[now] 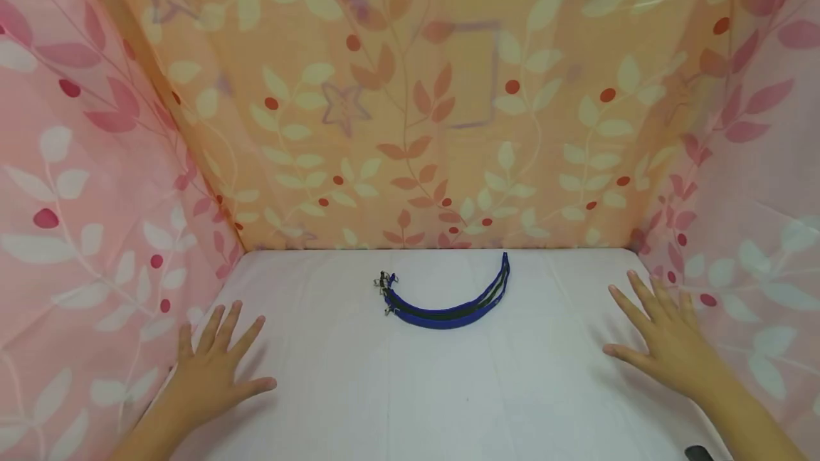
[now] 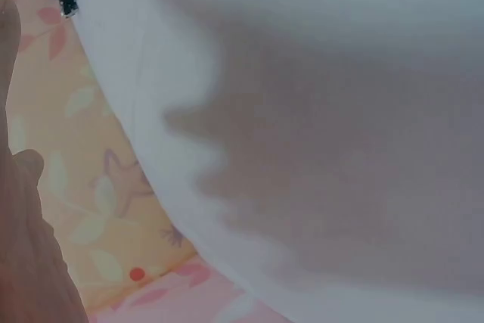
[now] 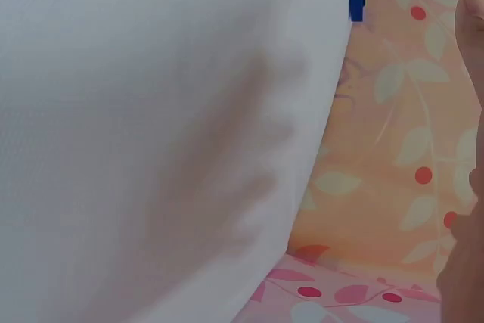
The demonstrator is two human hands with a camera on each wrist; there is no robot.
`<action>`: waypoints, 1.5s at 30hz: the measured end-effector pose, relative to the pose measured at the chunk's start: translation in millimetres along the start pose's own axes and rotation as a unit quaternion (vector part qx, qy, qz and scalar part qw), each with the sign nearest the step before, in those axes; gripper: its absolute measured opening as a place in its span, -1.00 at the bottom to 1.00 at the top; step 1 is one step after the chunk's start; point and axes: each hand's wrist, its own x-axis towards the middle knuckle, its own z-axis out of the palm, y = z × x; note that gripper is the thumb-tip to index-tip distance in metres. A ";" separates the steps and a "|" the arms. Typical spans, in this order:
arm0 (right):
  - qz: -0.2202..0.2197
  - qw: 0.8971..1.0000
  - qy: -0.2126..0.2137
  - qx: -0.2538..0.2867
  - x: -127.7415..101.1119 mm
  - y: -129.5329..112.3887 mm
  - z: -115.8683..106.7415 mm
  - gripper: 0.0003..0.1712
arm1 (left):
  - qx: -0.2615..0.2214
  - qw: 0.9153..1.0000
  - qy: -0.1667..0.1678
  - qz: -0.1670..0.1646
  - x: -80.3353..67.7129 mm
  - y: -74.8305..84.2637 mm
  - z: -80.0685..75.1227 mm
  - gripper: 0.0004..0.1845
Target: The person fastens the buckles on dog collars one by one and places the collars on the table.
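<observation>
Both my hands lie flat on the white counter (image 1: pixel 359 390), left grip (image 1: pixel 214 368) and right grip (image 1: pixel 663 340) spread wide, holding nothing. Between and beyond them lies one curved blue strap (image 1: pixel 448 308), its long axis running left-right, metal clips (image 1: pixel 386 283) toward my left.

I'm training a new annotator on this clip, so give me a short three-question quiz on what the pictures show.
1. True or false: the left hand grips the blue straps.
2. Which surface do the straps lie on?
3. The right hand is: A) fingers spread, holding nothing B) a fist C) pinching a clip

Key:
1. False; it holds nothing.
2. The white table cover, near the back curtain.
3. A
</observation>
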 end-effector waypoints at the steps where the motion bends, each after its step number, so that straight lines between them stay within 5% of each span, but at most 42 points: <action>1: -0.005 1.000 0.008 0.005 2.0 0.1 0.0 0.26 | -0.002 1.000 0.000 0.001 1.4 1.9 0.3 0.15; 11: -0.036 0.997 0.059 0.041 17.8 -9.7 6.5 0.16 | -0.033 0.999 -0.013 0.002 20.5 27.2 4.5 0.15; 17: -0.043 0.995 0.055 0.064 22.6 -20.8 15.6 0.11 | -0.067 0.997 -0.032 0.000 30.7 46.3 12.0 0.17; 45: -0.055 0.992 0.042 0.103 61.7 -52.2 51.3 0.03 | -0.209 0.978 -0.013 0.017 91.0 100.7 40.6 0.13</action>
